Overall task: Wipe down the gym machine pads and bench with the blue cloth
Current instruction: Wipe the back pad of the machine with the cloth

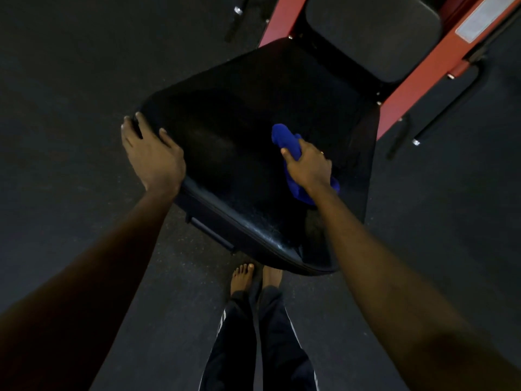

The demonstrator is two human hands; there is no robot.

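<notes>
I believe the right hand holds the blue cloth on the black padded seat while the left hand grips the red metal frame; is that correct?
Not quite. In the head view the left hand holds the near corner of the black padded seat, not the red metal frame. The right hand does grip the blue cloth on that seat.

Dim light over a dark, faintly speckled floor.
</notes>
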